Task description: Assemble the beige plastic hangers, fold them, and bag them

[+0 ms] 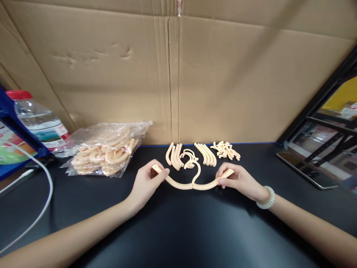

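A cream plastic hanger (192,184) lies on the black table (178,230), its two curved arms joined at the middle and its hook pointing away from me. My left hand (146,182) pinches the end of the left arm. My right hand (240,180), with a pale bead bracelet on the wrist, pinches the end of the right arm. Just behind the hanger lie loose parts: a row of curved arms (173,155), a few hooks (189,158), a second row of arms (206,153) and a small heap of clips (225,150).
A clear plastic bag of cream hanger parts (104,150) lies at the left. Further left stand a water bottle (39,121), a blue rack (15,128) and a white cable (41,201). A cardboard wall (178,74) closes the back. A dark tablet (305,169) lies at the right.
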Motion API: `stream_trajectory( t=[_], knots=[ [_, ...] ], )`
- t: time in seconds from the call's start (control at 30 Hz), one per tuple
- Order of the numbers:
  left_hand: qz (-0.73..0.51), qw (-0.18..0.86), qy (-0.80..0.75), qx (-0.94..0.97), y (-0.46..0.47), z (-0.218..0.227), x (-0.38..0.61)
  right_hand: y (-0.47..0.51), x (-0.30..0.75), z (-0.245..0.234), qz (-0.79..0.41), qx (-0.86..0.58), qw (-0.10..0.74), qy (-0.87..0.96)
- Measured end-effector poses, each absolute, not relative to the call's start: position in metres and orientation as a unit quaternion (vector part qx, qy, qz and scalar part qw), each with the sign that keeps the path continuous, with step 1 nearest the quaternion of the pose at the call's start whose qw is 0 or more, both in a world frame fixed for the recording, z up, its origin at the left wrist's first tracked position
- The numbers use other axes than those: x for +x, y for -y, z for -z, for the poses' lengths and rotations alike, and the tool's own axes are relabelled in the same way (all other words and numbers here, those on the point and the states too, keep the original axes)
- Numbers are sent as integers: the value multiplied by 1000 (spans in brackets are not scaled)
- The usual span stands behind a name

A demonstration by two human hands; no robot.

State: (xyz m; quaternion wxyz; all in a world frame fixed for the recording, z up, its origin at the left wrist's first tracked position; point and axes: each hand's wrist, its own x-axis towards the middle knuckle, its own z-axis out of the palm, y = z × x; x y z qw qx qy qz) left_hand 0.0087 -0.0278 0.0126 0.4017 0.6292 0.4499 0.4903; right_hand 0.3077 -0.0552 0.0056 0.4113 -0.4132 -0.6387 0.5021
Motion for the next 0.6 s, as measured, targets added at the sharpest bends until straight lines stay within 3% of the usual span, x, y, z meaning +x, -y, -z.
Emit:
stream_trajectory(
  t=[0.1, 0.23, 0.47, 0.6],
  knots=[
    [-371, 358, -423, 745, 30, -12, 2, 59, 325, -7, -431, -467, 325, 700],
    [-256, 293, -396, 832, 32, -9, -8, 65, 340, -5, -356, -485, 292, 743],
    [-225, 132, -318, 912, 44, -6, -17, 71, 330, -30, -218, -403, 213, 863],
    [-234, 68, -298, 923, 53, -7, -16, 101, 320, -67, -235, -318, 264, 880]
  ],
)
